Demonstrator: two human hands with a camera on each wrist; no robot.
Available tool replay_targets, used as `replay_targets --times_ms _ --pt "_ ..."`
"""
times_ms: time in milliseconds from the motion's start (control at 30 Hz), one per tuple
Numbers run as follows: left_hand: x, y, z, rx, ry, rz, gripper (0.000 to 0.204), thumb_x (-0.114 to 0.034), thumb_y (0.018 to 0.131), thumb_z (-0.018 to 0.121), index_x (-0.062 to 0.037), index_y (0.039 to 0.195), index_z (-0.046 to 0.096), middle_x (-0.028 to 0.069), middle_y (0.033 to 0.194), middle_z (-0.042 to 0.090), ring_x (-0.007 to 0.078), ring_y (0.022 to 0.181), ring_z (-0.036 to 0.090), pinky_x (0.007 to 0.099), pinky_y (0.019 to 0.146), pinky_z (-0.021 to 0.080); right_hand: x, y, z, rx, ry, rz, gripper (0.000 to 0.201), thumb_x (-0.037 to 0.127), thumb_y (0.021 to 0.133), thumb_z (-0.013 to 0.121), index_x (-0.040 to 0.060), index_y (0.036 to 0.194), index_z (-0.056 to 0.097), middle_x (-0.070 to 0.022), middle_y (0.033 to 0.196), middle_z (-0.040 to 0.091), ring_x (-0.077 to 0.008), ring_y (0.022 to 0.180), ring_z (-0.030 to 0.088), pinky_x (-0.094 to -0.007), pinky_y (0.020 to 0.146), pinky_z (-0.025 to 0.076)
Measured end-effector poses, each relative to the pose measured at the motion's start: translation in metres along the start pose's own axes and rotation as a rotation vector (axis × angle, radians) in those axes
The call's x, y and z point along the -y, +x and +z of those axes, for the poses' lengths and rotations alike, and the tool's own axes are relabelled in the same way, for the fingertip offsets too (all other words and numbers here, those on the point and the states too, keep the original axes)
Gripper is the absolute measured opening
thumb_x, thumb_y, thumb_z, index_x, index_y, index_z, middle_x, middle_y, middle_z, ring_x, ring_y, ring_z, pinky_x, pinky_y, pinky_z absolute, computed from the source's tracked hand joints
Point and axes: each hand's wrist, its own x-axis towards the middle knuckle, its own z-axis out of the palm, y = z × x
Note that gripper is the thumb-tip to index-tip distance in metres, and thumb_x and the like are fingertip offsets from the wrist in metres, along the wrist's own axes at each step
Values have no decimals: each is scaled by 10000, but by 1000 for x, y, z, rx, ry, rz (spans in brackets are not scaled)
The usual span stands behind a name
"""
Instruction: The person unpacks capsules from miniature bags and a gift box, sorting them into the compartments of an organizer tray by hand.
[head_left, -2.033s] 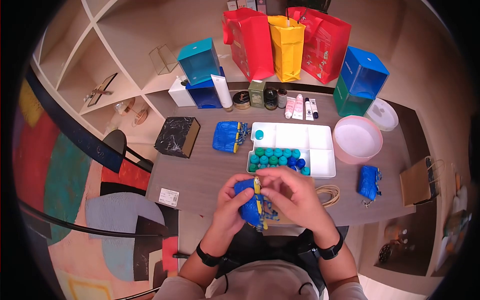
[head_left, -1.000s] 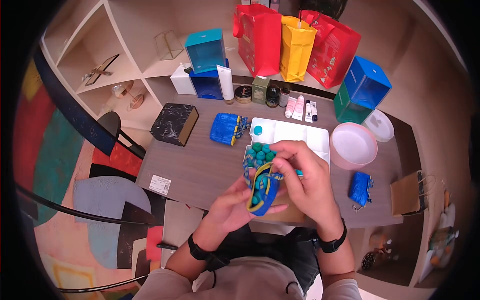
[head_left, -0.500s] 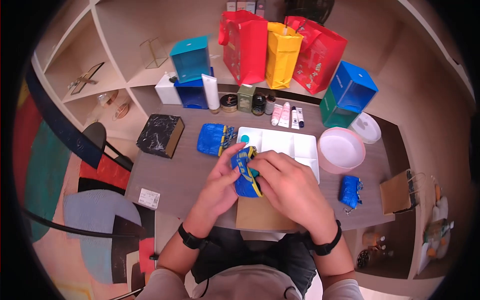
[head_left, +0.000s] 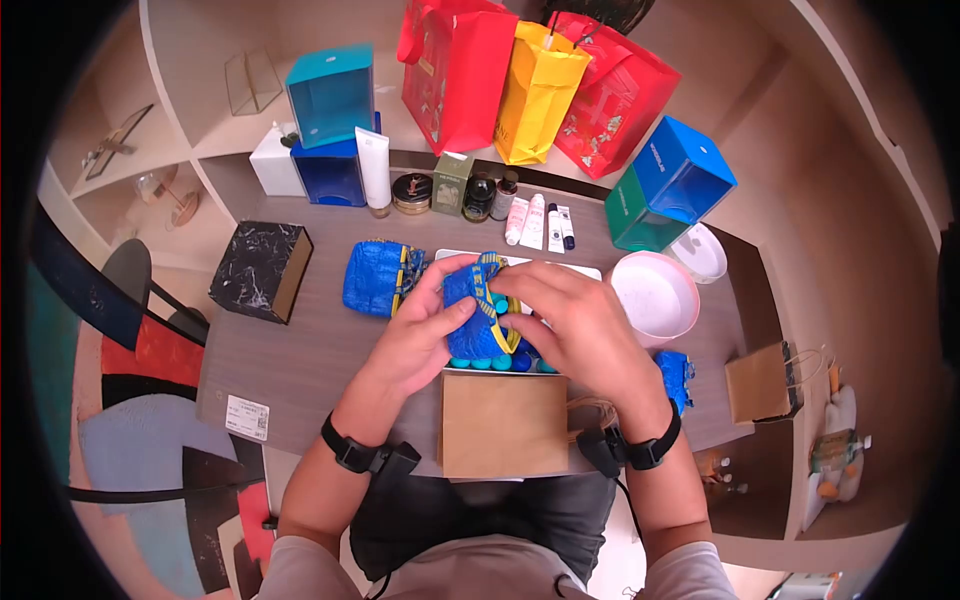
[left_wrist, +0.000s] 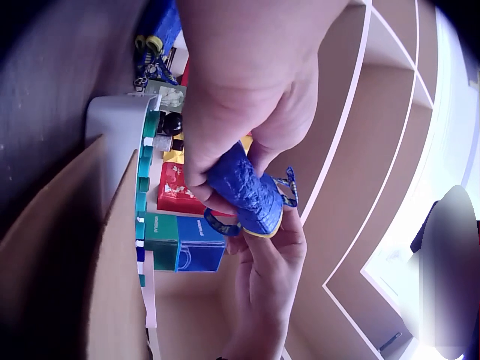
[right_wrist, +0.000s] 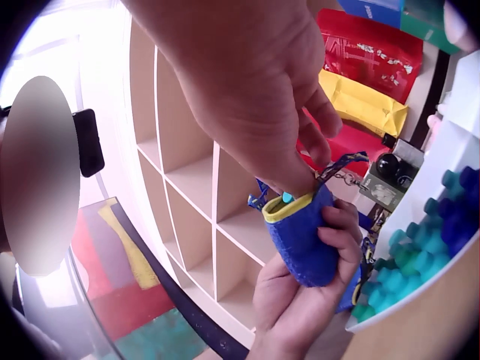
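The left hand (head_left: 415, 340) grips a small blue pouch (head_left: 475, 330) with a yellow rim, above the white tray (head_left: 590, 272). In the right wrist view the left hand (right_wrist: 300, 311) wraps round the pouch (right_wrist: 304, 247) from below, its mouth facing up. Fingers of the right hand (head_left: 585, 320) are at the pouch's mouth, and the right wrist view shows some reaching inside; their tips are hidden. A teal piece (right_wrist: 287, 197) shows in the mouth. Teal and green pieces (right_wrist: 409, 262) and dark blue ones fill part of the tray.
A brown paper bag (head_left: 505, 425) lies at the near edge. Blue pouches lie left (head_left: 375, 278) and right (head_left: 675, 375) of the hands. A pink round box (head_left: 655, 297), black marbled box (head_left: 260, 270), tubes and bottles stand around the tray.
The view has shifted, so things sit further left. The pouch was turned and its mouth opened towards the right hand, whose fingers moved from its strings to inside the mouth.
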Motion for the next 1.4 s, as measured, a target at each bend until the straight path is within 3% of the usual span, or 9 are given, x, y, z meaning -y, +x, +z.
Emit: replay_targets --times_ms 233,400,500,667,733,967,1067,1167,1400 --pt "-9 -3 -2 -66 -101 36 457 -71 1032 610 -76 1460 450 92 1388 586 182 1270 592 373 1076 517 -5 18 2 -59 -28 -118 246 72 849 774 70 1081 693 -91 956 724 -267 721 696 -367 615 553" --pt "-14 -3 -6 -177 -180 100 434 -54 1019 605 -52 1434 479 104 1364 611 198 1241 623 379 1067 521 -32 -27 -14 -416 225 353 137 33 879 797 20 990 719 -20 821 715 -40 577 526 -217 509 399" --pt "-17 -5 -14 -200 -189 143 395 -73 1044 551 -77 1435 487 120 1428 580 243 1325 572 422 1112 491 -40 -54 -10 -218 165 554 121 45 876 798 11 966 725 -25 808 708 -62 570 521 -239 506 403" --pt "-17 -6 -9 -210 -198 149 393 -69 1047 540 -81 1436 485 130 1436 570 253 1331 567 427 1118 482 -43 -68 22 -44 -108 483 162 66 834 799 33 980 738 -113 900 732 -281 677 671 -384 614 526" --pt "-16 -6 -9 -195 -187 145 412 -69 1050 533 -79 1457 470 133 1438 568 255 1332 566 427 1120 480 -44 -64 26 61 -232 263 153 47 849 764 33 1001 743 -137 975 727 -347 810 694 -417 707 551" --pt "-21 -4 -4 -173 -157 142 466 -88 1045 537 -70 1499 431 147 1462 545 261 1345 555 434 1128 471 -20 -53 6 -122 9 338 203 -28 877 700 27 1068 741 -150 1022 711 -348 875 695 -394 764 573" --pt "-18 -6 5 -101 -94 59 482 -100 1030 582 -73 1489 436 119 1440 554 213 1317 558 393 1103 484 12 -37 1 -197 297 165 222 2 877 719 31 1097 718 -134 1002 695 -323 887 696 -381 742 574" --pt "-8 -9 6 5 -13 18 481 -134 1045 573 -74 1499 427 124 1421 568 208 1302 567 378 1097 483 27 -23 10 107 202 105 233 46 872 729 25 1102 694 -128 985 684 -289 852 704 -366 711 582" --pt "-10 -9 2 31 -7 89 479 -178 1055 553 -34 1495 430 139 1300 634 226 1192 642 371 1028 531 30 -10 36 -164 -57 -60 301 143 849 770 22 1111 686 -99 1006 704 -267 822 716 -365 691 589"
